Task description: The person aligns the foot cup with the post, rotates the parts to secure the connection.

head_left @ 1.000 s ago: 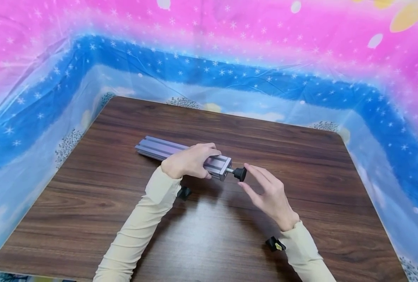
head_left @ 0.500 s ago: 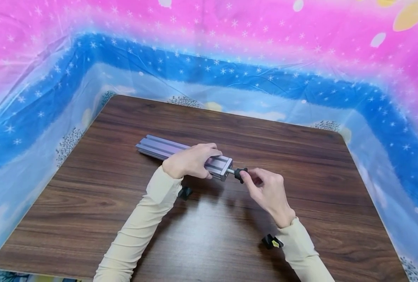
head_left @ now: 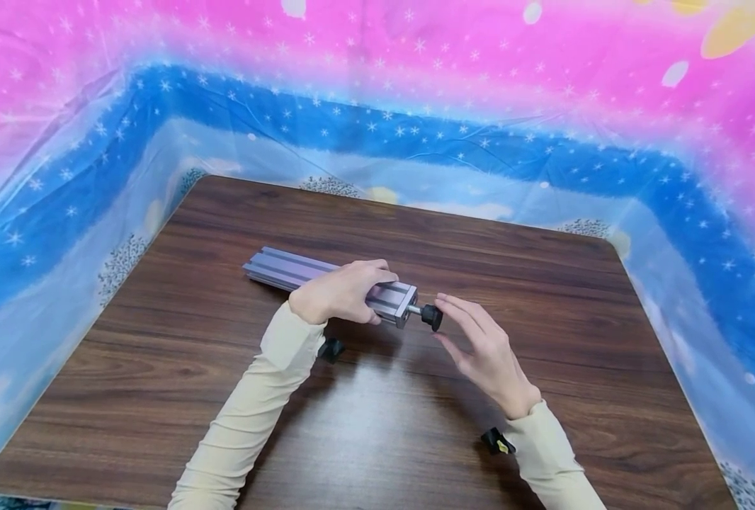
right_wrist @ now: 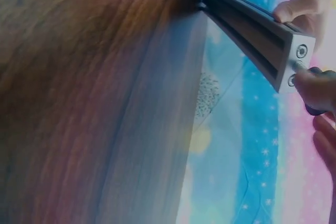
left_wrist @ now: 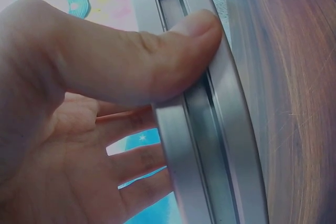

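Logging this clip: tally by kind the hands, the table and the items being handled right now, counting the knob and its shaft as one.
Hands: 2 (left hand, right hand)
Metal bar: 1
Black knob with its metal shaft: 1
Table: 1
Total: 5

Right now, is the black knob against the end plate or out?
Out: bare metal rod shows between black knob and end plate.
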The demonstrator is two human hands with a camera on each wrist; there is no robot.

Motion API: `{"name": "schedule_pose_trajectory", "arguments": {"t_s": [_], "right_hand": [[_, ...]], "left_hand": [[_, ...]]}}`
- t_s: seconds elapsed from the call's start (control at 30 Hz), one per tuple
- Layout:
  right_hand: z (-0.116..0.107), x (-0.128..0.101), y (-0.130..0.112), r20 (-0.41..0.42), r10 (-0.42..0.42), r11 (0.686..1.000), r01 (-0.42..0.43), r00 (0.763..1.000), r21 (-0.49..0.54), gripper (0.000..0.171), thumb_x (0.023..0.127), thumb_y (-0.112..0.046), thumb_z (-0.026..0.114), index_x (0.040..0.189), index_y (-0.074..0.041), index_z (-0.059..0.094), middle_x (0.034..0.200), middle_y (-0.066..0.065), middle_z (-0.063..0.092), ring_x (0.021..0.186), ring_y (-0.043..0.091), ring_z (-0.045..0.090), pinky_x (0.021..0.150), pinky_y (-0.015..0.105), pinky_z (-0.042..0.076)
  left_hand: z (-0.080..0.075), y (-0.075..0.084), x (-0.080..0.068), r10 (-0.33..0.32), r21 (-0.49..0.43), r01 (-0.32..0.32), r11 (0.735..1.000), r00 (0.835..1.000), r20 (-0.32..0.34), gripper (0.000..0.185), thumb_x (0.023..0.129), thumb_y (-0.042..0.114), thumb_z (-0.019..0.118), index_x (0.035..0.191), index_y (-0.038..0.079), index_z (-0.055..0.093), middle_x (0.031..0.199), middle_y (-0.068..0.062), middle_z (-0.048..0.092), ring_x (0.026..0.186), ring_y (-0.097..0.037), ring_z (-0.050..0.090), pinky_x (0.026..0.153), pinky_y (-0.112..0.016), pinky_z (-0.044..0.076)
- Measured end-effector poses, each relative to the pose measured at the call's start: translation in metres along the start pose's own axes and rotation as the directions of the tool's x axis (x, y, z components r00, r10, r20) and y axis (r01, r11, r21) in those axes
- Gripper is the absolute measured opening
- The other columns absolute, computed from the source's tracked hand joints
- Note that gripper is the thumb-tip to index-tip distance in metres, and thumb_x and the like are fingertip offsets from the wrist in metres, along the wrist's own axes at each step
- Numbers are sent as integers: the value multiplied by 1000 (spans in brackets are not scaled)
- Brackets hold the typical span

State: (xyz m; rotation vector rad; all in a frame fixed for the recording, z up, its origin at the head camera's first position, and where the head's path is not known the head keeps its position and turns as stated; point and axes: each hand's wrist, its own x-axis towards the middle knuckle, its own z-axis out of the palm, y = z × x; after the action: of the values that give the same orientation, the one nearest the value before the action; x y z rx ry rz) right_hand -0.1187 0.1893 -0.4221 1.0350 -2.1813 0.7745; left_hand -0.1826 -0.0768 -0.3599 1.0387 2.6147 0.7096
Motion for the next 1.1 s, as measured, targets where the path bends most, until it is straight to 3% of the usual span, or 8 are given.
{"name": "schedule_pose_trajectory", "arguments": {"t_s": [0.1,0.2,0.4,0.57,0.73,0.87,1.0,1.1], "right_hand": [[1,0,0,-21,-27,1000,27,999,-15,61,73,7,83,131,0,65,129,14,68,114,28,65,108,22,43],[2,-1,2,-25,-8,1000,8,1000,0,54,79,0,82,130,1,65,125,14,69,111,28,67,107,22,44],[3,1,2,-32,113,993,-112,993,30,44,89,-23,79,125,-1,68,108,9,73,98,22,70,92,27,52],[3,5,-3,-22,228,974,-228,973,12,28,85,-21,81,108,-6,73,89,2,71,79,13,69,73,33,55],[5,7,-4,-22,310,951,-310,951,6,12,87,-21,79,92,-11,74,78,-3,71,65,7,65,63,26,55],[7,9,-5,-20,352,936,-352,936,-7,13,89,-21,76,83,-10,74,72,-2,71,60,5,64,57,21,53],[6,11,-7,8,381,924,-380,925,-31,17,92,-25,72,83,-11,75,72,-1,71,60,6,63,56,24,53],[3,10,-7,18,360,933,-359,933,-32,19,90,-27,75,98,-10,76,84,1,73,71,9,68,64,26,55]], "left_hand": [[1,-1,0,3,-2,-3,1000,1000,-1,56,75,9,86,127,6,66,104,-5,55,88,-18,51,81,-33,47],[1,-1,0,3,-1,-3,1000,1000,-6,56,74,9,86,126,5,66,103,-6,56,88,-18,51,81,-33,47],[0,-1,1,9,-11,-9,1000,1000,-22,60,73,7,87,128,3,65,105,-7,57,89,-19,52,83,-35,48],[1,-1,1,16,-17,-17,1000,1000,-26,58,73,6,86,127,3,65,104,-8,56,89,-21,52,82,-35,47],[2,0,1,18,-19,-19,1000,999,-26,57,74,7,86,127,3,65,105,-7,56,90,-21,52,83,-35,47],[1,-1,0,21,-25,-21,999,1000,-24,57,74,7,86,127,3,65,105,-8,56,91,-22,53,83,-35,47],[1,-3,0,18,-20,-18,1000,999,-28,58,73,7,86,128,3,65,105,-8,56,91,-23,53,84,-35,47],[0,-3,-1,19,-15,-20,1000,999,-28,59,73,7,86,129,2,65,106,-8,56,91,-22,53,84,-35,47]]}}
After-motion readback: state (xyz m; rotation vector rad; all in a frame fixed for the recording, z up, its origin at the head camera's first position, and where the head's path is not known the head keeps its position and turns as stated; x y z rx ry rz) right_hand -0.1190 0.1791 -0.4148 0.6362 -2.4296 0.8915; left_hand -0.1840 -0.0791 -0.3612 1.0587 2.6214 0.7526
